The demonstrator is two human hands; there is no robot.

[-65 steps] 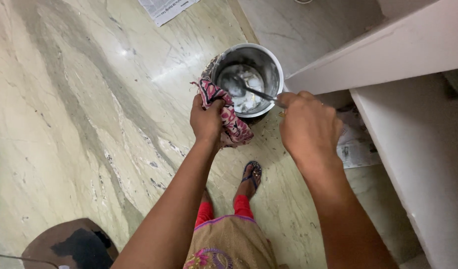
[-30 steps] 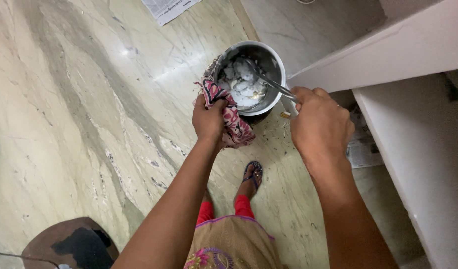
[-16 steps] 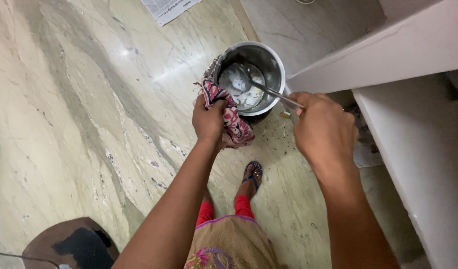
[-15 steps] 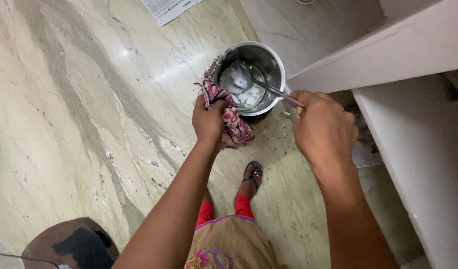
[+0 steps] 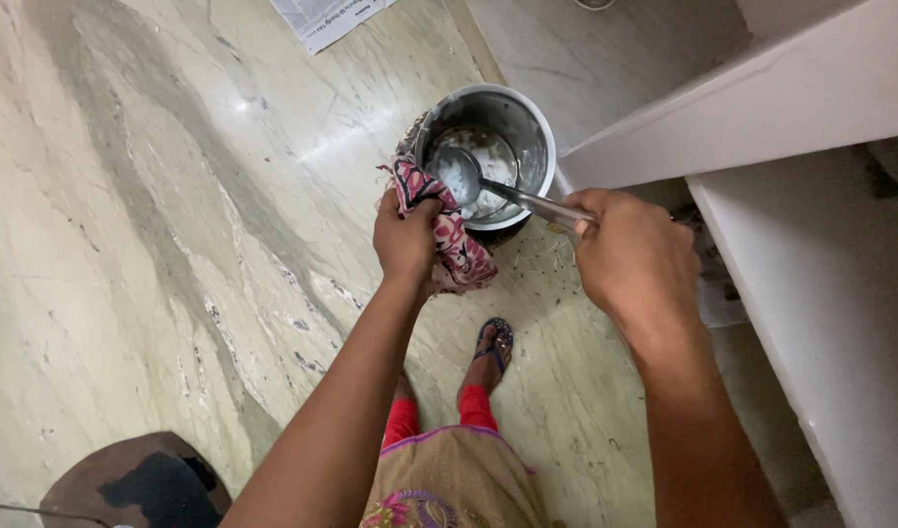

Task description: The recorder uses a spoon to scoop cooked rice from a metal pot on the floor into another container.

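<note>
A steel pot (image 5: 517, 122) is held above the marble floor, with a little white food left at its bottom. My left hand (image 5: 406, 235) grips the pot's near rim through a pink and black patterned cloth (image 5: 454, 235). My right hand (image 5: 633, 256) holds the handle of a steel ladle (image 5: 473, 176), whose bowl lies inside the pot with white food on it.
A white counter edge (image 5: 762, 108) and a shelf (image 5: 840, 323) run along the right. A sheet of newspaper (image 5: 322, 18) lies on the floor at the top. My foot in a sandal (image 5: 493, 347) stands below the pot. A dark round object (image 5: 136, 484) sits at bottom left.
The ladle has been moving around inside the pot, scraping the white food; its bowl now rests toward the pot's left side. My left hand and the cloth have stayed put.
</note>
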